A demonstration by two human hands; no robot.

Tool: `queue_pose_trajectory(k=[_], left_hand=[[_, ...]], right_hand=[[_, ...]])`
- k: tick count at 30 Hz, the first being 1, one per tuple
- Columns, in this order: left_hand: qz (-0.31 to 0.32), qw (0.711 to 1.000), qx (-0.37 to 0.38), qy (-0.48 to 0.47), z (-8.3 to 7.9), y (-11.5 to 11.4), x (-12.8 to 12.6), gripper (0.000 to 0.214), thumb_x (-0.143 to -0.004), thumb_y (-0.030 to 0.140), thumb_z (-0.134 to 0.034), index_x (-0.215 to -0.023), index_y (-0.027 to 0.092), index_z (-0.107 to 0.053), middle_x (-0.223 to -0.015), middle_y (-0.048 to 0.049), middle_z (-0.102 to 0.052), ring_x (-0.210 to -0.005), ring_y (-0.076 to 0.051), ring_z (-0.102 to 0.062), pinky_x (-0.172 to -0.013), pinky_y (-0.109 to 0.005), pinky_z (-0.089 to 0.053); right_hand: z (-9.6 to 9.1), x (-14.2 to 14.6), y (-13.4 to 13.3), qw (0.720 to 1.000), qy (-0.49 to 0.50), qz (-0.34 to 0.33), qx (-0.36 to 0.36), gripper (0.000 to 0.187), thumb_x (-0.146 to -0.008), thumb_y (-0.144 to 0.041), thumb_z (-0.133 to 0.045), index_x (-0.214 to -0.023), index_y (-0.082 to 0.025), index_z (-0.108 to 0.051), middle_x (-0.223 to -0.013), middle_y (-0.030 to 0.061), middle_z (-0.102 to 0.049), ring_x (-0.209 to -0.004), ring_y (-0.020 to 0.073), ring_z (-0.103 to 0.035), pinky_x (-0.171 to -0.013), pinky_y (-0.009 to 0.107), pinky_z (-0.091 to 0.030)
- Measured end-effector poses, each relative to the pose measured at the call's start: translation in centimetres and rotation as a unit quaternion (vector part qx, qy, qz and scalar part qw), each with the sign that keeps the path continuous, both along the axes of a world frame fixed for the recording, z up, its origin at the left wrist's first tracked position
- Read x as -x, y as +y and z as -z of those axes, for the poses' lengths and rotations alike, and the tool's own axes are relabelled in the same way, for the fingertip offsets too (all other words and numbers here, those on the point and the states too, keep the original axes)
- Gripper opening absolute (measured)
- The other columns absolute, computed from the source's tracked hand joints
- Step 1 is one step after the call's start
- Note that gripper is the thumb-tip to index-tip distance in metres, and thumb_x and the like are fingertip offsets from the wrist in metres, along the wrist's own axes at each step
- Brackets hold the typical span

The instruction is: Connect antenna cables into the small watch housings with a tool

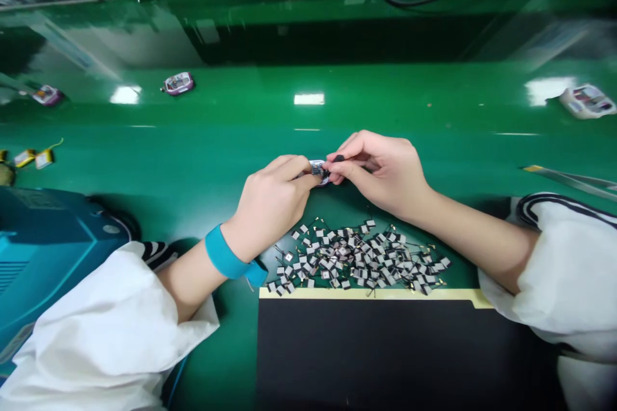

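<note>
Head view: our left hand (270,205), ringed by a blue wrist strap (229,258), and our right hand (380,173) both pinch a small round circuit module (318,170) between their fingertips, held just above the green table (144,141). Below our wrists lies a loose heap of tiny wired patches (357,258), just beside a black mat (385,347). With a part this small, we work best with both hands close together and a light, steady pinch, clear of the fine wires.

No text, labels or numbers readable.
</note>
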State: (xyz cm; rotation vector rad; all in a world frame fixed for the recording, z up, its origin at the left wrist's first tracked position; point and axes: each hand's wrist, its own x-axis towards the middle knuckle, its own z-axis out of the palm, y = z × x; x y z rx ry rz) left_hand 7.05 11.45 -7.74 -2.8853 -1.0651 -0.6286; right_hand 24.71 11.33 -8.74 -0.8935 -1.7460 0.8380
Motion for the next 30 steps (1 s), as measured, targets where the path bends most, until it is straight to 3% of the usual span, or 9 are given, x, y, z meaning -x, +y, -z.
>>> queue_pose_trajectory(k=[5, 9, 20, 27, 30], left_hand=[[-0.007, 1.000, 0.004, 0.008, -0.1, 0.0, 0.0, 0.024, -0.084, 0.015, -0.040, -0.083, 0.018, -0.063, -0.091, -0.0028, -0.059, -0.091, -0.015, -0.055, -0.080, -0.027, -0.048], [-0.015, 0.999, 0.013, 0.025, -0.3, 0.0, 0.0, 0.026, -0.084, 0.016, -0.038, -0.083, 0.018, -0.063, -0.089, -0.0029, -0.059, -0.089, -0.015, -0.055, -0.077, -0.026, -0.047], [-0.019, 1.000, 0.019, 0.017, -0.1, 0.0, 0.0, 0.024, -0.082, 0.013, -0.040, -0.086, 0.019, -0.063, -0.087, -0.0012, -0.059, -0.083, -0.014, -0.055, -0.073, -0.025, -0.045], [0.011, 0.998, 0.056, -0.009, -0.4, 0.1, 0.4, 0.021, -0.082, 0.017, -0.044, -0.097, 0.015, -0.059, -0.090, -0.0038, -0.056, -0.084, -0.015, -0.050, -0.078, -0.027, -0.043], [-0.047, 0.997, 0.057, -0.008, -0.5, -0.2, 0.5, 0.028, -0.082, 0.024, -0.049, -0.107, 0.014, -0.053, -0.087, -0.0050, -0.054, -0.080, -0.016, -0.047, -0.076, -0.031, -0.043]], right_hand=[[-0.3, 0.0, -0.2, 0.986, -0.124, 0.047, -0.098, 0.013, -0.080, -0.019, -0.054, -0.068, -0.017, -0.050, -0.068, -0.0004, -0.058, -0.065, 0.0112, -0.057, -0.057, 0.022, -0.048], [-0.3, 0.3, -0.3, 0.977, -0.173, 0.060, -0.106, 0.017, -0.082, -0.020, -0.049, -0.066, -0.018, -0.044, -0.067, -0.0002, -0.055, -0.066, 0.0117, -0.055, -0.057, 0.023, -0.045], [0.1, 0.5, 0.3, 0.981, -0.160, 0.062, -0.093, 0.019, -0.082, -0.023, -0.046, -0.065, -0.019, -0.038, -0.067, 0.0001, -0.049, -0.062, 0.0112, -0.050, -0.058, 0.024, -0.042], [0.0, 0.5, 0.6, 0.996, -0.055, 0.039, -0.063, 0.015, -0.079, -0.020, -0.050, -0.067, -0.017, -0.041, -0.064, -0.0020, -0.048, -0.057, 0.0086, -0.048, -0.053, 0.020, -0.041], [-0.3, -0.3, 0.5, 0.993, -0.050, 0.080, -0.071, 0.009, -0.081, -0.020, -0.048, -0.074, -0.016, -0.045, -0.066, -0.0017, -0.049, -0.059, 0.0091, -0.049, -0.056, 0.020, -0.041]])
